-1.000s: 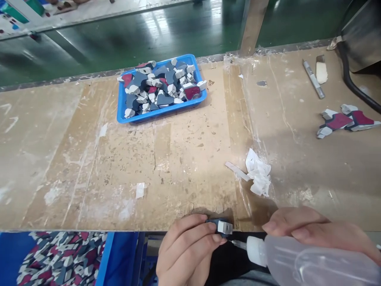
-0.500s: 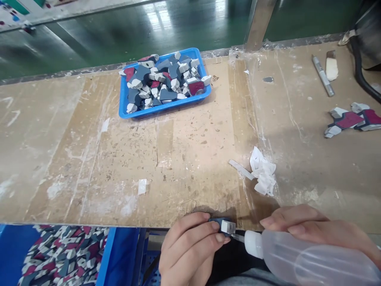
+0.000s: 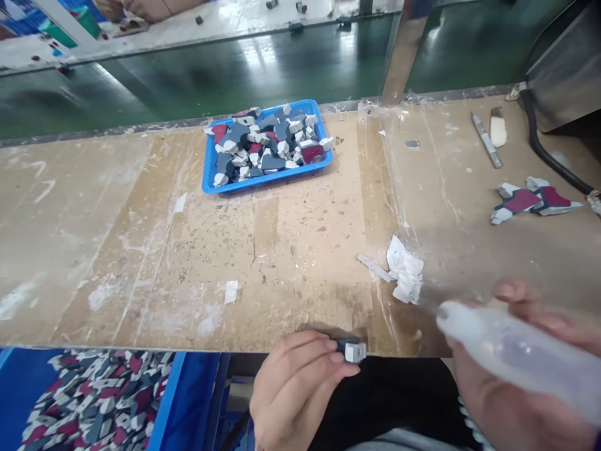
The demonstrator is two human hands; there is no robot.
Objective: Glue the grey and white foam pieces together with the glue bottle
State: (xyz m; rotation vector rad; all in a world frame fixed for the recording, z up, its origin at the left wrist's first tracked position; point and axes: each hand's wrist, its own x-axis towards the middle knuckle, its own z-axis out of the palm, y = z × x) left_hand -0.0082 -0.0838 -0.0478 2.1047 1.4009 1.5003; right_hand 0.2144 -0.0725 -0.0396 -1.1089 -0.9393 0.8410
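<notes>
My left hand (image 3: pixel 298 382) is closed on a small dark blue and white plastic part (image 3: pixel 353 351) at the table's front edge; its white end points toward me. At the lower right, my right hand (image 3: pixel 511 388) grips a translucent squeeze bottle (image 3: pixel 521 351), its fingers around the body. Both hand and bottle are smeared by motion. The bottle's white cap (image 3: pixel 453 319) points left, apart from the part. Just beyond the bottle lies a crumpled white tissue (image 3: pixel 404 269), touching a flat grey strip (image 3: pixel 374 267).
A blue tray (image 3: pixel 267 183) heaped with similar parts stands at the back. Two joined-looking red, blue and white pieces (image 3: pixel 519 199) lie right, below a metal-handled knife (image 3: pixel 486 141). A blue bin (image 3: pixel 164 407) of parts sits lower left. Another person's hands (image 3: pixel 141 7) show across the green barrier.
My right hand has drawn the bottle away from the part, up and to the right, and its tip no longer touches. My left hand keeps its hold. The view has shifted slightly.
</notes>
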